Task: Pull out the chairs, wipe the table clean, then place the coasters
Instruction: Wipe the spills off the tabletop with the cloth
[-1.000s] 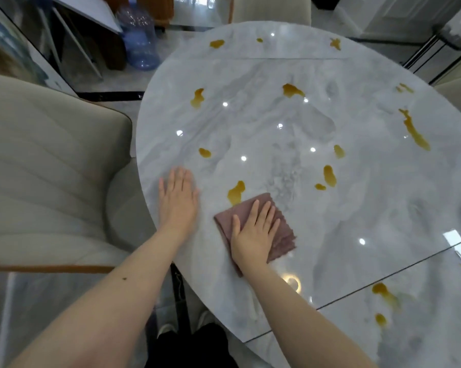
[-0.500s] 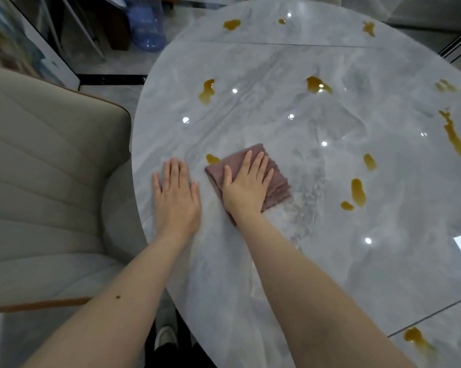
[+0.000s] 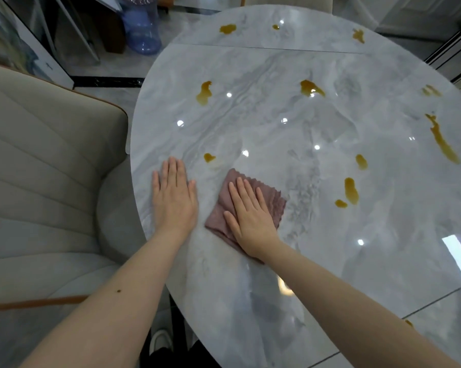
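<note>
While the desk [image 3: 290, 144] keeps amber spills [image 3: 443, 139] toward its far and right edges, the cloth [image 3: 270, 201] has swept back from the small spot [image 3: 209, 157] near the left edge, leaving it unwiped. The right hand [image 3: 250, 219] presses the cloth, fingers flat; the left hand [image 3: 175, 200] rests beside it, fingers released. Open surface lies ahead.

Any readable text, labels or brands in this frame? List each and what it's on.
None readable.
cloth: plain, no label showing.
table: marble pattern and amber spills only, no print.
water jug: no legible label.
chair: no tag visible.
framed panel at far left: small dark marks, too blurred to read as text.
</note>
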Demonstrator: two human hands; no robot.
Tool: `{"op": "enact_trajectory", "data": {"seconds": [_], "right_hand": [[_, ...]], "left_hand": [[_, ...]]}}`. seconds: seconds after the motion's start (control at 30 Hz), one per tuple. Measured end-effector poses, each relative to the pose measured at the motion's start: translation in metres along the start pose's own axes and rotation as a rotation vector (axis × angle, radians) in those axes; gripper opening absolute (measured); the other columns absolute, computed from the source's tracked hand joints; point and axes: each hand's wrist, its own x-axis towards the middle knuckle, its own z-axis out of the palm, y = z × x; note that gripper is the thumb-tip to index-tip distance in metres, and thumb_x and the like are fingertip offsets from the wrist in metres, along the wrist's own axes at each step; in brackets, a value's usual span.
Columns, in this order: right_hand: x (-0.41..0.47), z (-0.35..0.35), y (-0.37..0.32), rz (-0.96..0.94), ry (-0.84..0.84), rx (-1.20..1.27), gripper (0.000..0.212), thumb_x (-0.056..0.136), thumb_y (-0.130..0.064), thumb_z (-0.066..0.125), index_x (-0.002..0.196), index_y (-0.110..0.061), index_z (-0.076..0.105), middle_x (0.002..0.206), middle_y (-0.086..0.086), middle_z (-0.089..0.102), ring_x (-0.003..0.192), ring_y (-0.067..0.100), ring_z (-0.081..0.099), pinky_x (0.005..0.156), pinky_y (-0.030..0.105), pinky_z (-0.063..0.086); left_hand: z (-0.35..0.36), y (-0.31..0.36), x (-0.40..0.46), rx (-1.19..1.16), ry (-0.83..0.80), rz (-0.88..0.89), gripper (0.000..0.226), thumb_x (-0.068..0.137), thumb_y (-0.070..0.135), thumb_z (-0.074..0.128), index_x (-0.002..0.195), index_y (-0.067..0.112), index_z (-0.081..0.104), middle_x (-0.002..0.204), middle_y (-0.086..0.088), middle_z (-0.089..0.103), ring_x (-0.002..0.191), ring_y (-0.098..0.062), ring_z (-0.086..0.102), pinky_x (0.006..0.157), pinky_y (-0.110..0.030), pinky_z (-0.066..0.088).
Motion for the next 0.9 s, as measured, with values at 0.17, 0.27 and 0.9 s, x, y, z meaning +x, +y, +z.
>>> {"op": "enact_trajectory", "data": {"seconds": [0.17, 0.27, 0.9], "right_hand": [[0.055, -0.005, 0.005, 0.072, -0.001, -0.008, 0.076, 0.088, -0.053, 0.002, 0.152, -0.013, 0.009, 0.16, 0.006, 0.004, 0.148, 0.017, -0.001, 0.118, 0.036, -0.008], [0.097, -0.006, 0.003, 0.051, -0.001, -0.024, 0.063, 0.096, -0.043, 0.014, 0.152, -0.013, 0.009, 0.16, 0.005, 0.005, 0.148, 0.016, 0.002, 0.119, 0.036, -0.004], [0.013, -0.007, 0.025, -0.427, -0.094, -0.06, 0.059, 0.096, -0.043, 0.03, 0.15, -0.02, 0.024, 0.158, 0.003, 0.02, 0.146, 0.016, 0.013, 0.119, 0.037, 0.006]], "left_hand": [[0.0, 0.002, -0.001, -0.003, 0.024, -0.011, 0.055, 0.102, 0.033, 0.018, 0.149, 0.004, 0.019, 0.157, -0.01, 0.017, 0.146, -0.02, 0.01, 0.119, -0.037, -0.001], [0.002, 0.001, 0.0, 0.001, 0.032, -0.023, 0.064, 0.097, 0.04, 0.004, 0.149, 0.005, 0.02, 0.157, -0.009, 0.018, 0.146, -0.018, 0.011, 0.12, -0.037, 0.001], [0.001, 0.002, -0.001, -0.046, 0.047, -0.004, 0.051, 0.102, 0.025, 0.025, 0.146, -0.001, 0.024, 0.154, -0.015, 0.024, 0.144, -0.024, 0.018, 0.119, -0.041, 0.007]]}}
